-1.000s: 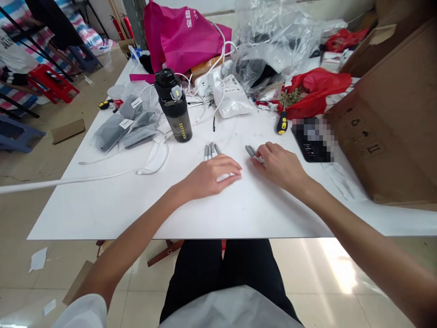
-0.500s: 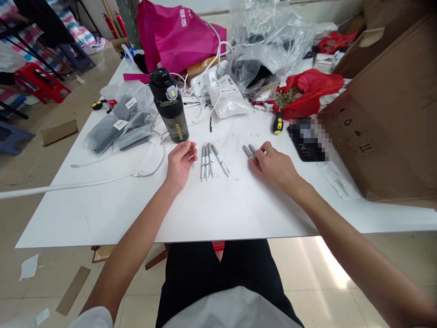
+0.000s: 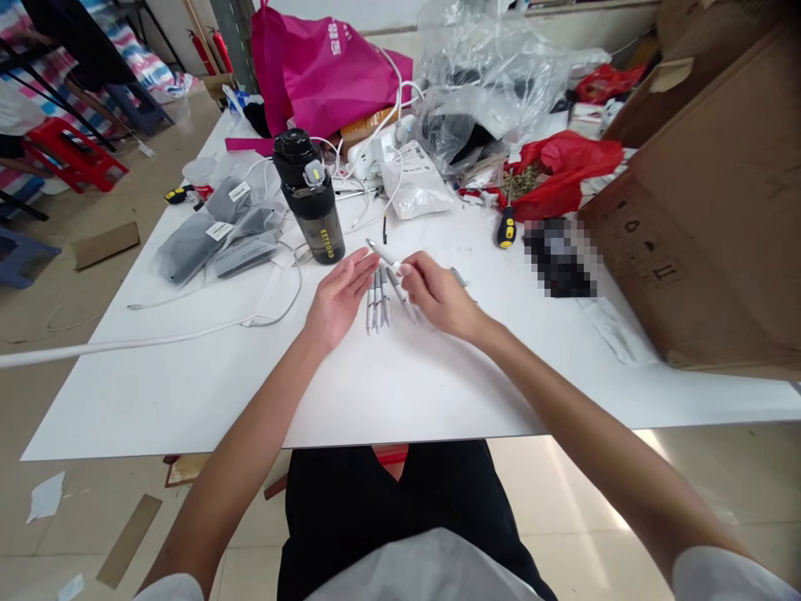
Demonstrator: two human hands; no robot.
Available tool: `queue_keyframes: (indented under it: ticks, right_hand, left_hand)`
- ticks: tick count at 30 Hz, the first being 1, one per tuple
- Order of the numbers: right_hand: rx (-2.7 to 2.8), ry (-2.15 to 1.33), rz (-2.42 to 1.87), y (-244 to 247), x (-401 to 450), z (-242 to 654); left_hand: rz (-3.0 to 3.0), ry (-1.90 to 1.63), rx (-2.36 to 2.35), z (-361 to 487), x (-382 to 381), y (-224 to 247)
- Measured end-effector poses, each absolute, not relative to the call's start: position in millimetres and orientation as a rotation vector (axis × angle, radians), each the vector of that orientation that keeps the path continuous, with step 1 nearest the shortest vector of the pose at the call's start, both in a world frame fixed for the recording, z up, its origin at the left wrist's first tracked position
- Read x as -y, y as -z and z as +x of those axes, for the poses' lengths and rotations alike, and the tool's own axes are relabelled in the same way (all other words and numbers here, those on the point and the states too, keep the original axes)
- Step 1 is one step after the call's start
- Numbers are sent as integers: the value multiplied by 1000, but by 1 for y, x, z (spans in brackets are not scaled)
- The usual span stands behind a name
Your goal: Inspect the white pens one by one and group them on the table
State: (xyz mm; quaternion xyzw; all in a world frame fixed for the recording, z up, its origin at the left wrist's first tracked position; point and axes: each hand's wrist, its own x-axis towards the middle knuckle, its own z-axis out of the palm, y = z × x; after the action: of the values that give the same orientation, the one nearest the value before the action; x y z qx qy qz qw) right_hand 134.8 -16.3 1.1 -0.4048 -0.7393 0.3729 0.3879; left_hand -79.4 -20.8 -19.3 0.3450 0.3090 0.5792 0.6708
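A grey-and-white pen (image 3: 383, 252) is pinched in my right hand (image 3: 441, 294), its tip end pointing up and left toward my other hand. My left hand (image 3: 340, 302) is open, palm turned inward, fingers stretched close to the pen's far end; whether they touch is unclear. Below, between the two hands, several pens (image 3: 377, 305) lie side by side on the white table, one of them slanted and partly covered by my right hand. Another pen (image 3: 460, 275) shows just beyond my right hand, mostly hidden by it.
A black bottle (image 3: 309, 200) stands behind my left hand. Packaged items (image 3: 213, 234) and white cables lie at left. A yellow-black screwdriver (image 3: 506, 227), a blurred dark object (image 3: 560, 259) and a big cardboard box (image 3: 701, 217) are at right. A pink bag (image 3: 325, 75) and plastic wrapping sit behind.
My right hand has lifted a pen from the right-hand pair and carried it left over the row. My left hand has opened its fingers and moved slightly right.
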Motion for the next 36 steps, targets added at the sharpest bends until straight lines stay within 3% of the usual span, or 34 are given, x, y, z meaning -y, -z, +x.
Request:
queue_keyframes:
  ticks: [4, 8, 14, 18, 36]
  right_hand:
    - [1431, -1761, -844, 17, 16, 106]
    - [1182, -2112, -757, 22, 21, 111]
    - [1303, -1962, -767, 28, 26, 119]
    - [1292, -1892, -768, 31, 25, 119]
    - [1320, -2007, -816, 18, 25, 128]
  left_hand:
    - [904, -1273, -675, -75, 22, 23]
    - [914, -1255, -736, -73, 23, 29]
    - [879, -1386, -920, -65, 25, 34]
    - [941, -1319, -792, -67, 27, 25]
    - [952, -1341, -815, -77, 22, 22]
